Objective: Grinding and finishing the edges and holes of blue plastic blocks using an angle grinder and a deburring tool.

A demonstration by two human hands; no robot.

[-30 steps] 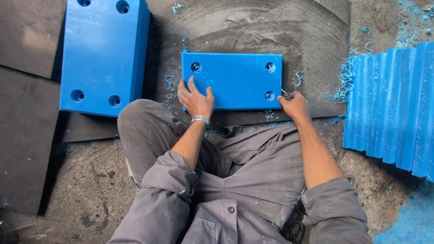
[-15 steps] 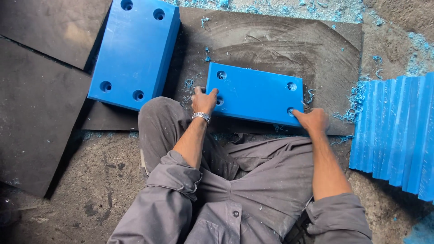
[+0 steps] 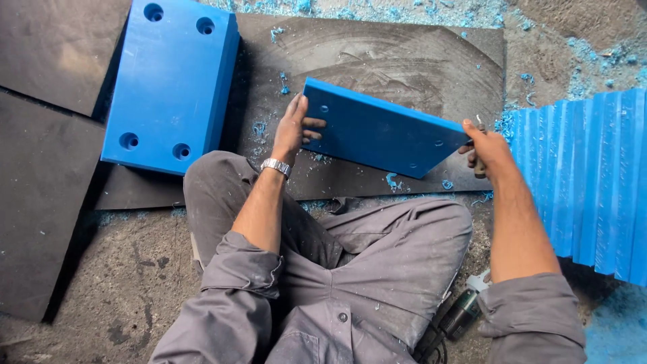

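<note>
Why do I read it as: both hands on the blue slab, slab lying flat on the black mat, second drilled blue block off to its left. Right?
Not quite. The blue slab is not lying flat: the head view shows it tipped up on edge over the black mat, left hand and right hand at its ends. The second drilled blue block does lie to its left.

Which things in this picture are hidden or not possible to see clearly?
Head view:
- Tool in the right hand: mostly hidden by the fingers and the tilted blue plate.
- Power tool: half hidden behind the right sleeve.
- Left hand: fingertips hidden behind the plate's edge.
</note>
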